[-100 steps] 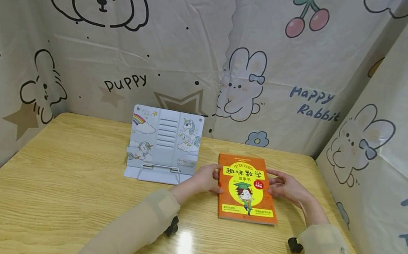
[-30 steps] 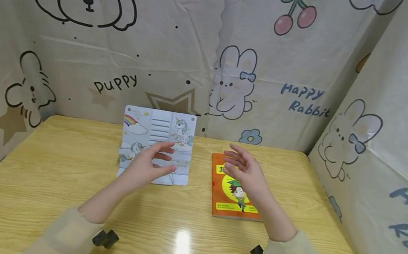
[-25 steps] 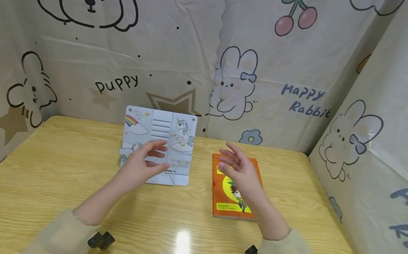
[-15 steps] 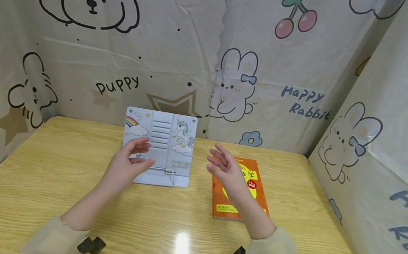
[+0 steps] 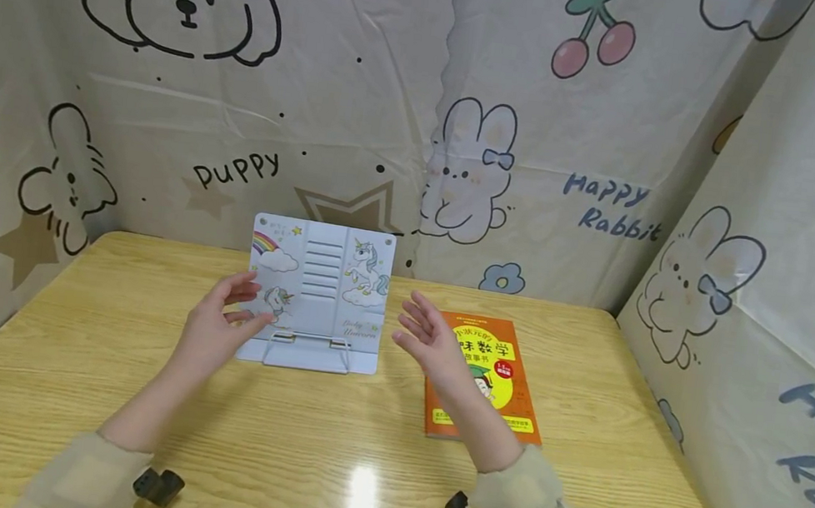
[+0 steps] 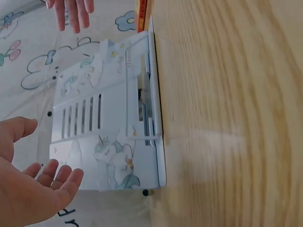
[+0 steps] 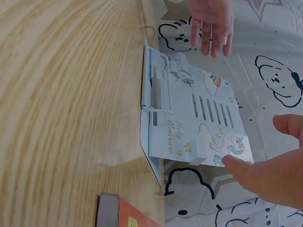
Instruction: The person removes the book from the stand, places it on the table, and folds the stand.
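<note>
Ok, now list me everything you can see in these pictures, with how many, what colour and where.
Book stand: one, white with unicorn pictures and a wire holder, standing toward the back of the table
Book: one, orange and yellow, lying on the table to the right of the stand
Table: one, light wood, under the stand and book
Printed sheet: count unclear, off-white with cartoon animals, behind the table and at both sides
Sleeves: two, beige, one on each arm
Wrist gadgets: two, black, one at each cuff
Left hand: one, bare, by the stand's left side
Right hand: one, bare, by the stand's right side, partly hiding the book
</note>
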A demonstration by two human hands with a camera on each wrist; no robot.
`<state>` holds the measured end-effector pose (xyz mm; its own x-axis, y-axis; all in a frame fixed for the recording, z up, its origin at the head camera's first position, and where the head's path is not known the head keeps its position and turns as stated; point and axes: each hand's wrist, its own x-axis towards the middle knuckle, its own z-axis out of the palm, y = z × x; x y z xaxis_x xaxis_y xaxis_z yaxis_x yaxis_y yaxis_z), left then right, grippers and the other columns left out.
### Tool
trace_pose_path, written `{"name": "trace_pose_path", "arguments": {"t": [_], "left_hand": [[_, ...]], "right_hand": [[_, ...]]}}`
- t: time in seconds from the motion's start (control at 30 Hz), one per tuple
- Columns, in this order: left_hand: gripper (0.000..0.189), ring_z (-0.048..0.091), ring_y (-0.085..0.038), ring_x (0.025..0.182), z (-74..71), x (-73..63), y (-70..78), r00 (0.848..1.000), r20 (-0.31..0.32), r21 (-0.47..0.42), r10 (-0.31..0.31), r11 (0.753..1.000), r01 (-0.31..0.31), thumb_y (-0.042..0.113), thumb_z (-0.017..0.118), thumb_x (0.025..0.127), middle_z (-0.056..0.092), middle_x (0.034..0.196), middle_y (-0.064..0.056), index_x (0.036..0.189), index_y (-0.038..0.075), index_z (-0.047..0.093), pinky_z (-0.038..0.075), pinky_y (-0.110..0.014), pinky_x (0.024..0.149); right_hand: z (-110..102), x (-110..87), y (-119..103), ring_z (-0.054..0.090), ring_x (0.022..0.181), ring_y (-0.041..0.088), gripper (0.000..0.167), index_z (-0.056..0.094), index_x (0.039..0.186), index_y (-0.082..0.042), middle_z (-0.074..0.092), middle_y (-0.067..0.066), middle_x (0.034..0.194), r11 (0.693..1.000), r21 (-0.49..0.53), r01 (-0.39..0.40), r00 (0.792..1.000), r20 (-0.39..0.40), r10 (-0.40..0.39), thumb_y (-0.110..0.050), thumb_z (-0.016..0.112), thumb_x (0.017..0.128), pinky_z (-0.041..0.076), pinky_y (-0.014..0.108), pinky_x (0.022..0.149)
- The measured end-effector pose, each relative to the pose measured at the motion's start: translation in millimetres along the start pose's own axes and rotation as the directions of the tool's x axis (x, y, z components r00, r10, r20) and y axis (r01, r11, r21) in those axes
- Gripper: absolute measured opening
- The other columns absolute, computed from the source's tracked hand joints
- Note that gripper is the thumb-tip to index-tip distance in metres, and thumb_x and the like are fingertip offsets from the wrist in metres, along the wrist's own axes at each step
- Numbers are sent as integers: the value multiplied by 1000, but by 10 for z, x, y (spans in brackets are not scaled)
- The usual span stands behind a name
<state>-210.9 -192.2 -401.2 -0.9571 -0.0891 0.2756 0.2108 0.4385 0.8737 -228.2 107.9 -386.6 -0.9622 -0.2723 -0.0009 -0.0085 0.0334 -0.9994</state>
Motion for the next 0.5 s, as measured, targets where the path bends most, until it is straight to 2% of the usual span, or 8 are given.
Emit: {"name": "trace_pose_path", "arguments": {"t": [0.2,0.33,0.5], "left_hand": [[62,49,-29,118,-83,80,-80,998,-30,3,-48,999,48,10,69,85,52,128,-19,139,0,39,49,-37,94],[62,46,-31,122,-116,141,-142,996,-29,-1,-87,996,87,13,67,87,49,131,-20,140,0,38,45,-46,98],[63,44,-34,124,-132,215,-263,993,-19,27,-114,993,114,14,67,87,46,135,-21,140,0,37,44,-47,98]], "right_hand": [[60,90,73,36,136,27,68,26,149,-17,33,8,150,1000,-1,-23,1000,14,23,-13,62,91,32,45,110],[104,142,142,32,138,28,70,24,150,-15,30,7,152,999,8,-45,999,22,45,-15,62,91,30,45,112],[154,175,196,30,139,30,69,25,150,-15,26,9,154,999,14,-53,999,16,52,-13,61,91,28,45,112]]}}
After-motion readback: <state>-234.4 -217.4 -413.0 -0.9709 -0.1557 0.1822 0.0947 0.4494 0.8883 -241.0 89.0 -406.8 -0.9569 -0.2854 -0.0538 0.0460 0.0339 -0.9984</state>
